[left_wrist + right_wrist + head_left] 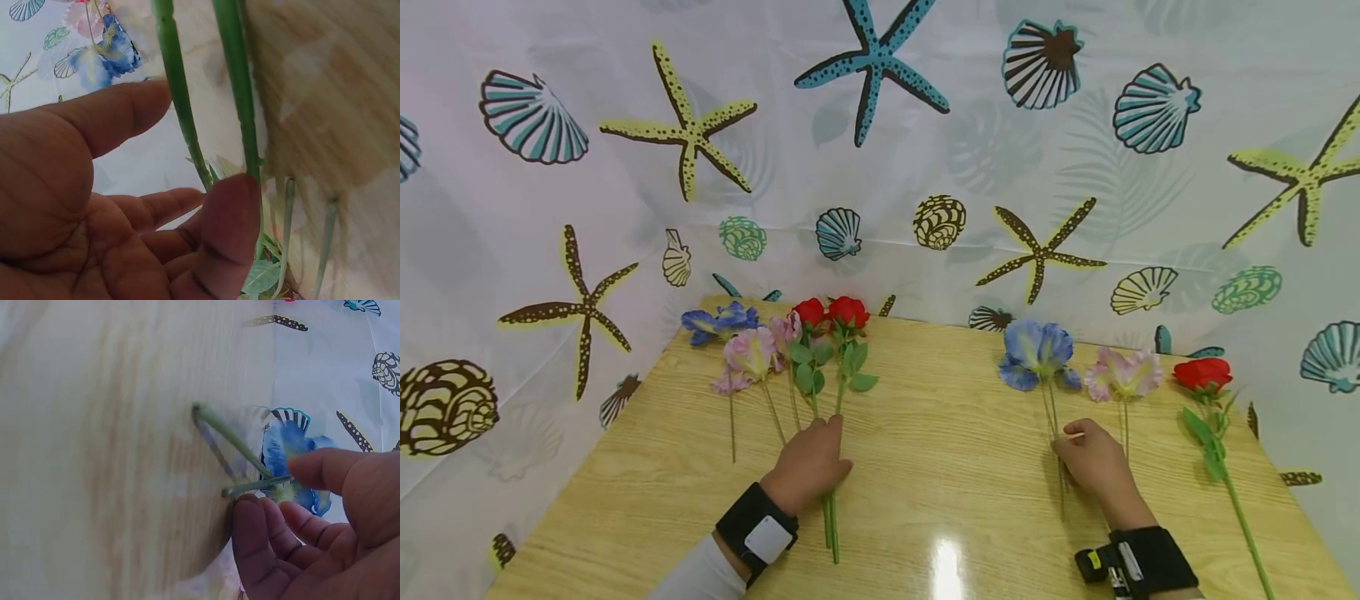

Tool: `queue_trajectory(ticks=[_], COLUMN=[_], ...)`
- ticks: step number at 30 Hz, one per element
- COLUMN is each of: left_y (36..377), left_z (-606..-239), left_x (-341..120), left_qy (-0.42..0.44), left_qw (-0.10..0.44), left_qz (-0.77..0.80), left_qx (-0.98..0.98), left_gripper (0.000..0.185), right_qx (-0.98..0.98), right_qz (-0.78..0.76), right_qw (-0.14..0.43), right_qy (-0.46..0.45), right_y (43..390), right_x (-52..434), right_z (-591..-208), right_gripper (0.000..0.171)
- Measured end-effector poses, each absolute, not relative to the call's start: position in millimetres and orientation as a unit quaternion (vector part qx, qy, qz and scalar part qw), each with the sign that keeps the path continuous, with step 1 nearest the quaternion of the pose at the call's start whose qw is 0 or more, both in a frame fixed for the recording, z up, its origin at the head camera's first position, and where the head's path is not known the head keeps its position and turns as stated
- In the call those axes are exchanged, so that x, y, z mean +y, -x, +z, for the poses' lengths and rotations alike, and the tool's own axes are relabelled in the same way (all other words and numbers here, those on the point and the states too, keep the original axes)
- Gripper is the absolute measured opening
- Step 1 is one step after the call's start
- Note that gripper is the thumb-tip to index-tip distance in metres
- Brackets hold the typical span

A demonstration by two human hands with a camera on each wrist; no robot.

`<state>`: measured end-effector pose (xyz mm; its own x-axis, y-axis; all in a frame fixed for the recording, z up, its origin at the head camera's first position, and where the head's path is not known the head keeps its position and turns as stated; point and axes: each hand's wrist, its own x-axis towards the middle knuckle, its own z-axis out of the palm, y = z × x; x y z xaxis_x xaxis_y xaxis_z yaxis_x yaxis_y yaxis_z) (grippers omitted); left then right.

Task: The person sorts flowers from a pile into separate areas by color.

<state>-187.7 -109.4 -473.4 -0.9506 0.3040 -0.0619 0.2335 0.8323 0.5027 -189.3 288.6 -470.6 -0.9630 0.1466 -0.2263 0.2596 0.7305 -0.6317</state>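
Nearest, a pale sleeve (700, 575) is seen below a black left wristband (745, 521), and a black right wristband (1161, 558) is worn on the other arm. Just beyond, the long green stems of a pair of red roses (850, 312) are held by the left hand (808, 467); they are passed between its thumb and bent fingers, though how firmly they are pressed cannot be told. Across the wooden table (940, 450), the thin stems of a blue flower (1037, 346) are pinched by the thumb and fingertips of the right hand (1097, 462). To its right, the stem of a pink flower (1123, 375) is partly covered by that hand, and a single red rose (1202, 375) is laid near the table's right edge. Farther back, beside the paired roses, pink blooms (752, 352) are clustered, with blue petals (703, 325) set behind them. Farthest, the table is backed by a white cloth (775, 125) printed with starfish and shells.
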Motion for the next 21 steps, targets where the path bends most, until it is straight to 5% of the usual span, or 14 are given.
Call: queue_trajectory(ticks=[8, 21], left_y=[185, 188], left_z=[-472, -475], left_x=[-105, -105], left_qy=[-0.158, -0.137], left_qw=[0.047, 0.044], left_qz=[0.224, 0.278], left_qx=[0.96, 0.95], left_gripper=[0.051, 0.036], right_qx=[0.922, 0.956], right_qz=[-0.357, -0.287], right_qw=[0.099, 0.042], right_qy=[-0.108, -0.045], right_y=[188, 183], right_x=[292, 278], right_z=[-471, -471], right_gripper=[0.056, 0.034])
